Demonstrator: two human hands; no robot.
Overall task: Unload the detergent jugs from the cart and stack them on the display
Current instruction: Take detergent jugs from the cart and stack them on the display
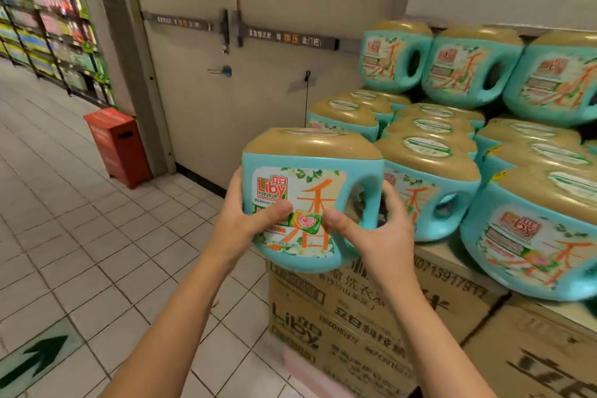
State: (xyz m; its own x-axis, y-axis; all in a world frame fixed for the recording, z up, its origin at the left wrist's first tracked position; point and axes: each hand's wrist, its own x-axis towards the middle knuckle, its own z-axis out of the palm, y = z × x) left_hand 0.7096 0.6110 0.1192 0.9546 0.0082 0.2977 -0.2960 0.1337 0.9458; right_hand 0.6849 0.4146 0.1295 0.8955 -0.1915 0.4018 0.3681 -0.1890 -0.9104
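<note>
You are holding the jug (pixel 310 197) upright between both hands, your left hand (pixel 245 220) curling round its left side, your right hand (pixel 378 229) gripping at the handle. It is hanging over the boxes' (pixel 355 317) front-left corner, the stacked jugs (pixel 429 178) sitting just to its right.
</note>
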